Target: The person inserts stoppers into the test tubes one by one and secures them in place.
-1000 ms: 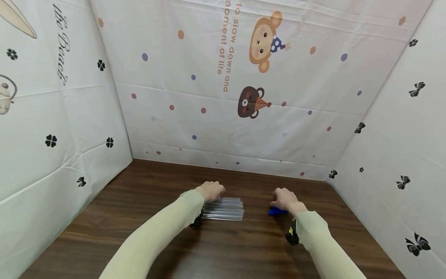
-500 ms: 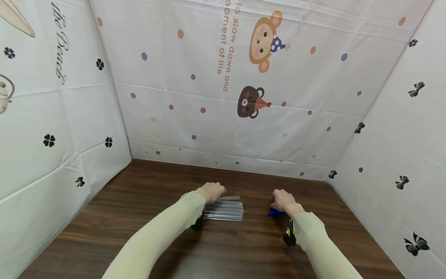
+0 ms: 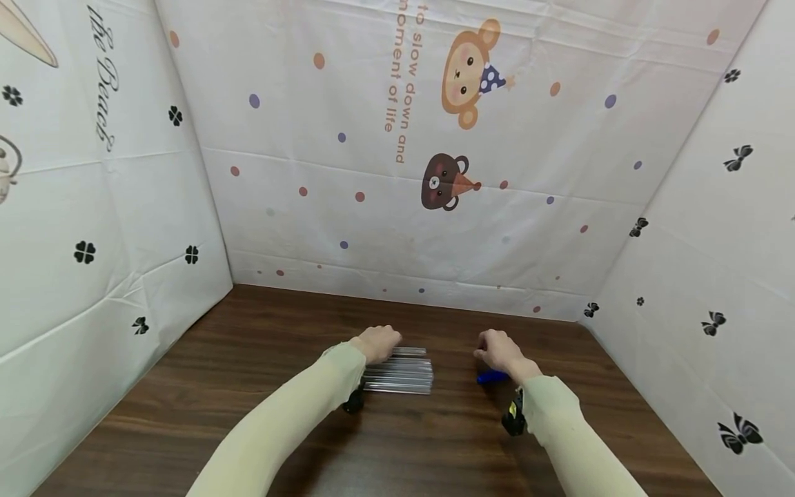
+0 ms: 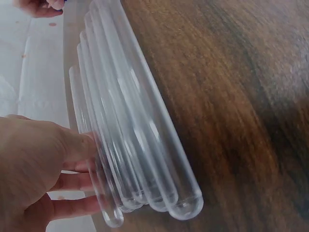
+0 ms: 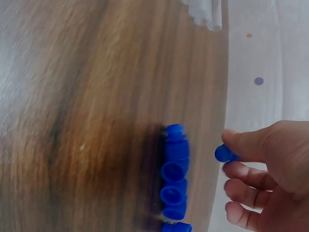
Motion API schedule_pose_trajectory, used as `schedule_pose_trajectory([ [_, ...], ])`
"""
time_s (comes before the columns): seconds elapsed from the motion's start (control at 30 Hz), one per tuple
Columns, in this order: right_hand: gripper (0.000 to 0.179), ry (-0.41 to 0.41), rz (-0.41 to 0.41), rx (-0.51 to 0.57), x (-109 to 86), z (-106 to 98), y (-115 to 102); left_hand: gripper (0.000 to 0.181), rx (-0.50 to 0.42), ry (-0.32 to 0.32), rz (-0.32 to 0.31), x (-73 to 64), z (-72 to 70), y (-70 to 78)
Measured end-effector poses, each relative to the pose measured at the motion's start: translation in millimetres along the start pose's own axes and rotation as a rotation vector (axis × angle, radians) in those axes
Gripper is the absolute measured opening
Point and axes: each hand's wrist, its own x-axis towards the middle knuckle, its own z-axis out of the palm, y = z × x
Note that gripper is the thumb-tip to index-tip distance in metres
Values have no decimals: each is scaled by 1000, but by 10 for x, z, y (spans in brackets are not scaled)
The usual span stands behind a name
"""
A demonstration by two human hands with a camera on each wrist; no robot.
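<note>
Several clear test tubes (image 4: 140,116) with rounded ends lie side by side on the wooden table. My left hand (image 3: 377,344) is at their far side, its thumb and fingers around the outermost test tube (image 4: 78,106), which sits slightly apart from the others. To the right, my right hand (image 3: 502,352) pinches a small blue stopper (image 5: 225,153) between thumb and index finger, raised beside a row of blue stoppers (image 5: 176,151). That row is partly hidden under the hand in the head view, and some of its stoppers show hollow open ends.
The dark wooden table (image 3: 410,442) meets a printed white cloth wall (image 3: 373,228) at the back, with more cloth at the left (image 3: 155,297) and right (image 3: 677,290). Both wrists carry small black cameras. Table surface lies between the tubes and the stoppers.
My right hand has lifted away from the stopper row and shifted slightly left, with a stopper in its fingers. The left hand has eased the outermost tube away from the others.
</note>
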Motion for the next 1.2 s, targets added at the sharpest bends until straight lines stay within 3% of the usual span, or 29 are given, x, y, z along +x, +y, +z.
schedule_pose_trajectory([
  [0.37, 10, 55, -43, 184, 6, -121, -66, 20, -36, 42, 3, -111, -184, -147],
  [0.57, 13, 79, -49, 261, 2, -169, -98, 20, 19, 116, 36, -130, -255, -201],
  [0.83, 21, 50, -47, 303, -21, -221, -137, 21, 59, 149, 61, -185, -328, -173],
  [1.2, 22, 58, -105, 290, -38, -250, -218, 16, 100, 172, 111, -202, -348, -134],
])
